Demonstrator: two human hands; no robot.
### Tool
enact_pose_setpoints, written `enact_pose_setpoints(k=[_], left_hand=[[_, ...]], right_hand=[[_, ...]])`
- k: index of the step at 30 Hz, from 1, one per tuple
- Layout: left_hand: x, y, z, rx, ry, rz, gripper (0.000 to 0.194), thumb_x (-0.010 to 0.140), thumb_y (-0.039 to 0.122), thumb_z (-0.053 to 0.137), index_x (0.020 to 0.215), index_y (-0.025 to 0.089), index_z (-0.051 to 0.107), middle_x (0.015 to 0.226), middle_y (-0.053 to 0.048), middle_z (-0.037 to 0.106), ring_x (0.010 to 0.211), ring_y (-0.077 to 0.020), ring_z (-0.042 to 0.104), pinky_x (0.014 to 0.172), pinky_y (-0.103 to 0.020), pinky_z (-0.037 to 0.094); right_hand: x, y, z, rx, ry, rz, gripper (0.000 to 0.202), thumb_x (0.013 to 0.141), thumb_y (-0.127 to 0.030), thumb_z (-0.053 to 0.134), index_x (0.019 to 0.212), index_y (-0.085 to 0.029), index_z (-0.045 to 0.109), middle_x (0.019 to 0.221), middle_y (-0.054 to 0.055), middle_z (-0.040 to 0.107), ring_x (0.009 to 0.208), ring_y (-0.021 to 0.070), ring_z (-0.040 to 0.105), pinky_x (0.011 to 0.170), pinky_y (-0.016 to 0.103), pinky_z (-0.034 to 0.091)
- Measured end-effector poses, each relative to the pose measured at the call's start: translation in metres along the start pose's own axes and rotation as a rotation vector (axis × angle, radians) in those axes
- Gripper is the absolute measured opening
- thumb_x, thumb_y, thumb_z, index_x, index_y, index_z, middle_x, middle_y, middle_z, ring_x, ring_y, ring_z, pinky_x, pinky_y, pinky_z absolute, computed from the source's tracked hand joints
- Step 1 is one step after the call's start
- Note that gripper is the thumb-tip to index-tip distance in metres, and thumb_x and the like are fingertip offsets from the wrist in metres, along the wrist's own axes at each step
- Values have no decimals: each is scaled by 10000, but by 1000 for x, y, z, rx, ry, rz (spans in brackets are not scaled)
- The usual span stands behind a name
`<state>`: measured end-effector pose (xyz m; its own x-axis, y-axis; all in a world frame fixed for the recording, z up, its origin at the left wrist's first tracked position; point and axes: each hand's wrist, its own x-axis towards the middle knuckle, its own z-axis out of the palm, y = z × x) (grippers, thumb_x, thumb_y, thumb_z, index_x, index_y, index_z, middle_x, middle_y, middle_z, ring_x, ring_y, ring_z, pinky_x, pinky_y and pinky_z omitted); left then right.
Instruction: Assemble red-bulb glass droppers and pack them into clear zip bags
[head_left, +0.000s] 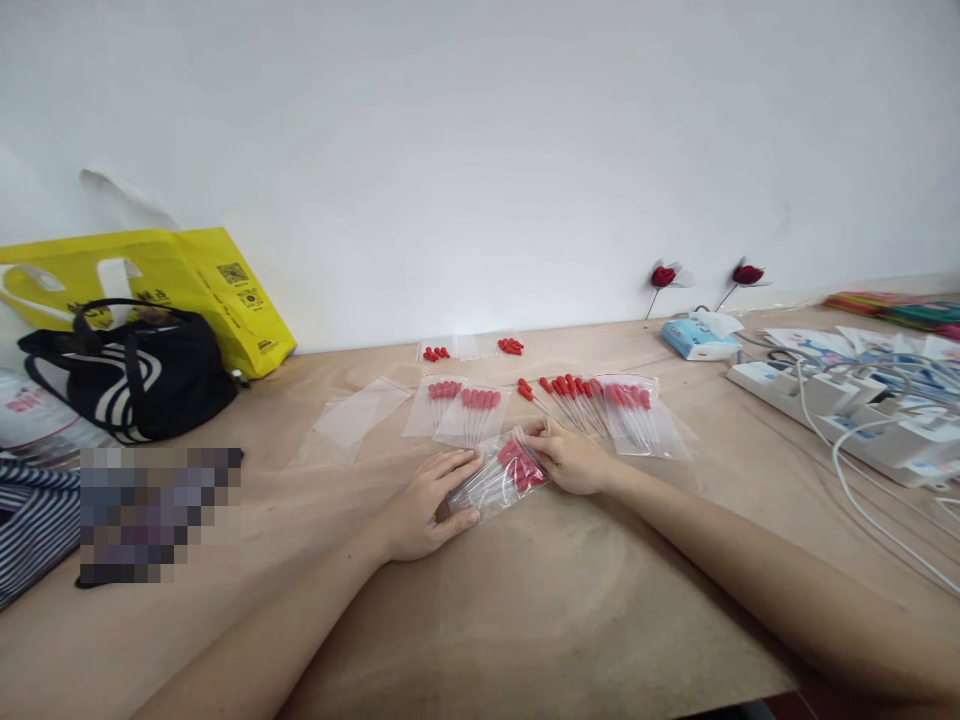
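Observation:
A clear zip bag [496, 478] with several red-bulbed droppers in it lies tilted on the table between my hands. My left hand [431, 505] grips its left end, fingers along the far edge and thumb at the near one. At the bag's right end, by the red bulbs, my right hand [566, 455] pinches the opening edge, fingers curled. Just beyond that hand, loose droppers [576, 395] lie fanned out. Filled bags sit nearby: one bag [637, 415] to the right, another bag [472, 412] past my left fingers. Flat bags without droppers [360, 412] lie farther left.
Two small groups of red bulbs [436, 354] lie near the wall. On the right are a power strip [832, 400] with white cables and a blue tissue pack [699, 337]. A black bag [142, 375], a yellow bag [240, 290] and a blurred-out object [157, 515] occupy the left.

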<state>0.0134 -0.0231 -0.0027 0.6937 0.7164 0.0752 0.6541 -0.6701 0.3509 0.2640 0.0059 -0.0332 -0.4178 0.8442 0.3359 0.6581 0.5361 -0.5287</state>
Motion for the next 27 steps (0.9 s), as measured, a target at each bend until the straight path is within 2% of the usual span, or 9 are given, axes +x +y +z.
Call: enact_pose_setpoints(k=[5, 8, 11, 15, 18, 20, 22, 24, 27], left_hand=[[1, 1, 1, 8, -4, -27, 533, 805, 426, 452, 1282, 204, 370, 1366, -94, 325, 1252, -256, 280, 1021, -443, 251], [0, 3, 1, 0, 17, -54, 528, 793, 419, 470, 1270, 210, 384, 1363, -93, 326, 1254, -267, 269, 1017, -453, 250], [0, 2, 0, -52, 32, -71, 577, 762, 430, 512, 1273, 202, 373, 1356, -100, 332, 1245, -273, 278, 1012, -453, 255], [6, -2, 1, -229, 120, -89, 569, 751, 422, 524, 1247, 177, 389, 1285, -103, 423, 1179, -247, 377, 991, -411, 298], [19, -4, 4, -428, 218, -201, 522, 768, 421, 486, 1203, 141, 419, 1127, -112, 547, 1012, -219, 515, 891, -375, 398], [30, -3, 7, -551, 238, -294, 497, 756, 429, 486, 1146, 122, 461, 929, -86, 615, 808, -189, 579, 743, -338, 464], [40, -1, 9, -622, 236, -328, 376, 712, 407, 538, 970, 134, 555, 749, -33, 617, 662, -157, 573, 628, -289, 469], [47, -1, 10, -639, 273, -346, 237, 671, 365, 576, 769, 149, 574, 630, 5, 586, 579, -137, 553, 562, -254, 453], [48, -11, 10, -599, 427, -413, 148, 694, 310, 531, 698, 163, 520, 582, 27, 545, 557, -127, 537, 548, -235, 436]], right_hand=[[2, 0, -7, 367, -71, 95, 278, 839, -330, 402, 876, -217, 653, 805, 18, 635, 755, 162, 565, 699, 293, 435], [2, -1, -5, 549, -129, 170, 278, 757, -424, 521, 818, -175, 631, 703, -2, 613, 610, 124, 535, 566, 238, 411], [3, 0, 2, 614, -58, 291, 313, 640, -451, 633, 731, -157, 577, 613, -21, 566, 524, 96, 482, 496, 214, 369], [6, -1, 8, 703, 42, 301, 362, 641, -519, 598, 644, -173, 493, 553, -44, 492, 490, 81, 426, 484, 213, 349], [8, -7, 7, 785, 90, 224, 371, 686, -552, 537, 672, -192, 450, 553, -56, 446, 489, 79, 407, 487, 213, 355], [9, -11, 7, 812, 97, 177, 350, 723, -544, 500, 697, -200, 442, 569, -50, 445, 505, 85, 419, 502, 219, 373], [8, -14, 9, 802, 97, 146, 310, 752, -512, 480, 741, -204, 454, 613, -31, 479, 541, 97, 453, 534, 233, 398], [7, -12, 11, 743, 136, 135, 263, 765, -460, 485, 835, -207, 468, 690, -6, 524, 604, 115, 492, 578, 250, 419], [5, -3, 12, 605, 274, 154, 295, 756, -368, 516, 990, -204, 441, 834, 31, 542, 705, 132, 519, 636, 264, 430]])
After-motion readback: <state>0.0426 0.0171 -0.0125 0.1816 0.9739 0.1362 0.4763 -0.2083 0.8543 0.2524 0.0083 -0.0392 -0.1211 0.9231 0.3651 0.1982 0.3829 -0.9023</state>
